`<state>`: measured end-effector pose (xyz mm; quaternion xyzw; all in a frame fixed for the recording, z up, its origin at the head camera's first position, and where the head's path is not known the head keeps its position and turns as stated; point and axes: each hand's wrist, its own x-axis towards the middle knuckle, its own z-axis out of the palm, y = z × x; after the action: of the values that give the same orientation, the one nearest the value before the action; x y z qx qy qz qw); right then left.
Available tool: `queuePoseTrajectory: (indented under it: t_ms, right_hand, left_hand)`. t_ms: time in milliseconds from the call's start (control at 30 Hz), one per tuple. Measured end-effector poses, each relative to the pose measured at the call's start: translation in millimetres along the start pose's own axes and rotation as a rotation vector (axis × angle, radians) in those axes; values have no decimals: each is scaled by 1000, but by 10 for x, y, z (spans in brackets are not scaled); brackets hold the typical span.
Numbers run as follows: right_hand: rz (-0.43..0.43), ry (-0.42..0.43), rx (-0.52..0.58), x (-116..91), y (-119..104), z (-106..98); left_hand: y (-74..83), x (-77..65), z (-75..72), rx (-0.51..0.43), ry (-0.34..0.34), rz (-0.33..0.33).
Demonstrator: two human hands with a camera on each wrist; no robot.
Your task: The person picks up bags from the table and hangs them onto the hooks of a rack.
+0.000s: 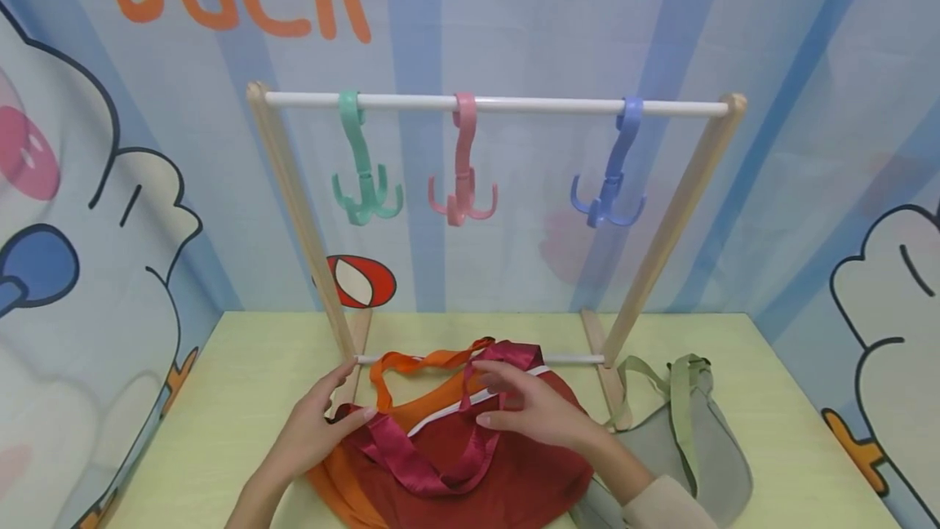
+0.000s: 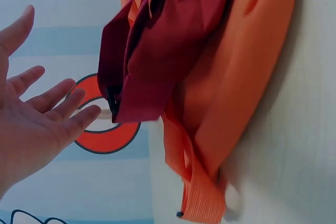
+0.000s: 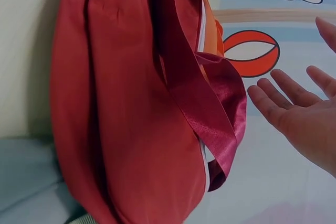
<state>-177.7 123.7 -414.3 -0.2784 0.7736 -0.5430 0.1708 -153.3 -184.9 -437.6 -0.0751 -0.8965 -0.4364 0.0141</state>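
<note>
A dark red bag [image 1: 536, 472] with a wide shiny crimson strap [image 1: 400, 451] lies on the table, over an orange bag [image 1: 334, 484] that shows at its left side and behind it. My left hand [image 1: 312, 423] hovers by the left end of the crimson strap, thumb and fingers spread; the left wrist view shows its palm [image 2: 37, 124] with nothing in it. Over the bag's right part hangs my right hand [image 1: 539, 411], fingers loosely bent. In the right wrist view a gap separates its fingertips from the crimson strap [image 3: 210, 114], and it holds nothing.
Behind the bags stands a wooden rack with a white rail [image 1: 551, 105]. Green [image 1: 360, 162], pink [image 1: 463, 162] and blue [image 1: 615, 162] multi-prong hooks hang from it. A grey-green bag [image 1: 720, 455] lies at the right, near the rack's right foot. Printed cloth walls surround the table.
</note>
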Motion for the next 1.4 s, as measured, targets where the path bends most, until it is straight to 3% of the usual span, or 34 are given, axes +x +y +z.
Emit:
queuePoseTrajectory:
  t_ms: [267, 700, 967, 1400]
  right_hand:
    - [27, -11, 77, 114, 55, 68]
    - [76, -4, 132, 230, 46, 114]
    - [74, 6, 74, 347, 83, 140]
    - [93, 58, 78, 465, 127, 201]
  left_hand:
    - [98, 56, 132, -87, -26, 46]
    - [127, 63, 260, -141, -67, 39]
    - [121, 69, 279, -167, -69, 36]
    - [66, 116, 328, -180, -39, 24]
